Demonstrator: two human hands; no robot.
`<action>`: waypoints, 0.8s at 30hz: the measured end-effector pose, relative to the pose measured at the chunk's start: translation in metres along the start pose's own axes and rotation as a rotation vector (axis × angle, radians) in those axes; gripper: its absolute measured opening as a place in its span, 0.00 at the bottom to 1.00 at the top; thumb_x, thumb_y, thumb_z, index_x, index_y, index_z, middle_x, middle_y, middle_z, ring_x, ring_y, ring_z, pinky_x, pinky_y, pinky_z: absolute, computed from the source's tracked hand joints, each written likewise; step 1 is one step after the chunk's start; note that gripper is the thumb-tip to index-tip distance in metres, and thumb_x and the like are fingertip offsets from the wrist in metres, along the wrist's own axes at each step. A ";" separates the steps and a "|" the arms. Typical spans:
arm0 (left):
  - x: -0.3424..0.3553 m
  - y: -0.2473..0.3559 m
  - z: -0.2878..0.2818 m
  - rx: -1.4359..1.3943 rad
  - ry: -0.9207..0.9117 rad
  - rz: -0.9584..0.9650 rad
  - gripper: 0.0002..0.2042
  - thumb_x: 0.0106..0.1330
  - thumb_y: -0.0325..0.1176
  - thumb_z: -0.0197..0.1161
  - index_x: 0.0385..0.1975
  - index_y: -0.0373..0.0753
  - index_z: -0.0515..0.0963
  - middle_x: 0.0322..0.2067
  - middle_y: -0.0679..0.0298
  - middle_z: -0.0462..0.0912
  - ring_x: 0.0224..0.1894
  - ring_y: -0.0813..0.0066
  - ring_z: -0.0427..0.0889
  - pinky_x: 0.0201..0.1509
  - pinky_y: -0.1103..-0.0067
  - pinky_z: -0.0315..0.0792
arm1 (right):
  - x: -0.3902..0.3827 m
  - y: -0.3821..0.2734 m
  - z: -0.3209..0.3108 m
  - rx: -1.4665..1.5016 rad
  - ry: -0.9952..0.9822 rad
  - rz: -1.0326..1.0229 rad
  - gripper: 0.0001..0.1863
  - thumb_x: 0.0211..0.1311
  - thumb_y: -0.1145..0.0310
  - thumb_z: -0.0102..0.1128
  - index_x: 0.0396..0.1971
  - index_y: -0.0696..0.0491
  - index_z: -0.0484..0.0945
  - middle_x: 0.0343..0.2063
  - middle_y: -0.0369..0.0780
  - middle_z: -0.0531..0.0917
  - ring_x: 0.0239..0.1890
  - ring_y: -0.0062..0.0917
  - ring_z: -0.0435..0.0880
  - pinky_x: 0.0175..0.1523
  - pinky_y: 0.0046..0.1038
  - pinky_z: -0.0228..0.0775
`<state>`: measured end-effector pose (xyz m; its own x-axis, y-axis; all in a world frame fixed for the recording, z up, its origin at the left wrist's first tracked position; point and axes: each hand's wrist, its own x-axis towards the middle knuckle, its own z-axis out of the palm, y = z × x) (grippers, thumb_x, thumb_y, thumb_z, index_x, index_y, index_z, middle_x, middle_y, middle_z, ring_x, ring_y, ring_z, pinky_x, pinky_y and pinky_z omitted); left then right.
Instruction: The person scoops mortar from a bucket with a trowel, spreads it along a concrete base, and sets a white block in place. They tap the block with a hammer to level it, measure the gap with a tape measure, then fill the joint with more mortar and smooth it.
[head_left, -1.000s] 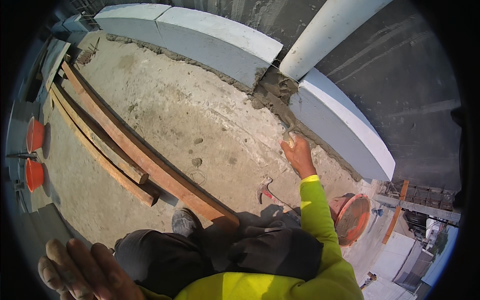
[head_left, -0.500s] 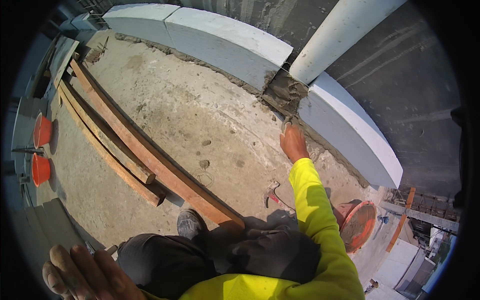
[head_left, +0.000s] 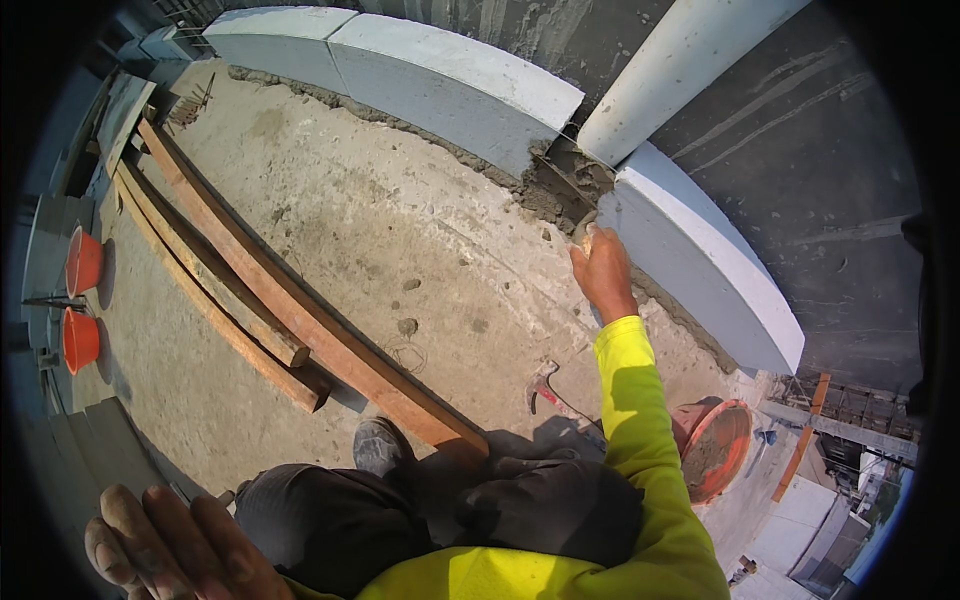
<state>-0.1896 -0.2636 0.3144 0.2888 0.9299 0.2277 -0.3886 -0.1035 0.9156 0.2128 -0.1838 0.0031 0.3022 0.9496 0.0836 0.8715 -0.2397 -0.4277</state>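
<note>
My right hand (head_left: 606,277) is closed around the handle of a trowel, reaching to the gap between two pale blocks. The thin blade of the trowel (head_left: 568,178) lies in wet grey mortar (head_left: 545,203) that fills the gap's base; part of it is hidden. On the right of the gap stands a pale block (head_left: 690,235), and on its left a longer pale block (head_left: 450,95). A thick white pipe (head_left: 680,80) rises behind the gap. Low at the left, my left hand (head_left: 180,550) is open, fingers stretched out, holding nothing.
A claw hammer (head_left: 545,388) lies on the concrete floor. Right of my sleeve, an orange bucket (head_left: 742,455) tilts with mortar inside. Long timber beams (head_left: 290,300) stretch across the left. Two orange tubs (head_left: 82,338) stand at the far left. Dark wall (head_left: 800,180) backs the blocks.
My right hand has moved slightly right and up, closer to the right block. The trowel blade now shows edge-on in the gap, and the mortar there looks disturbed. My left hand barely shifts.
</note>
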 end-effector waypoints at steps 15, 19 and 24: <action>-0.003 -0.003 0.000 -0.014 0.067 0.026 0.14 0.75 0.32 0.58 0.57 0.41 0.76 0.42 0.66 0.79 0.38 0.75 0.76 0.47 0.73 0.74 | 0.015 -0.011 0.055 -0.124 -0.380 0.035 0.20 0.61 0.66 0.67 0.44 0.67 0.78 0.48 0.60 0.79 0.52 0.56 0.79 0.57 0.49 0.72; 0.000 -0.001 0.001 -0.004 0.065 0.040 0.13 0.74 0.31 0.58 0.56 0.41 0.76 0.42 0.66 0.78 0.38 0.75 0.76 0.47 0.73 0.73 | 0.032 -0.015 0.041 -0.108 -0.321 0.037 0.20 0.60 0.66 0.67 0.45 0.67 0.78 0.49 0.61 0.79 0.52 0.56 0.79 0.57 0.48 0.73; 0.011 0.002 -0.008 0.025 -0.093 0.030 0.13 0.74 0.31 0.58 0.56 0.41 0.76 0.43 0.65 0.79 0.39 0.74 0.77 0.47 0.73 0.74 | 0.011 -0.020 0.042 -0.019 -0.289 0.071 0.22 0.65 0.64 0.64 0.51 0.65 0.75 0.52 0.57 0.77 0.52 0.57 0.80 0.58 0.49 0.73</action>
<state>-0.1944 -0.2502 0.3160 0.3578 0.8897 0.2838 -0.3765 -0.1407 0.9157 0.1824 -0.1604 -0.0249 0.2422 0.9479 -0.2071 0.8602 -0.3085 -0.4060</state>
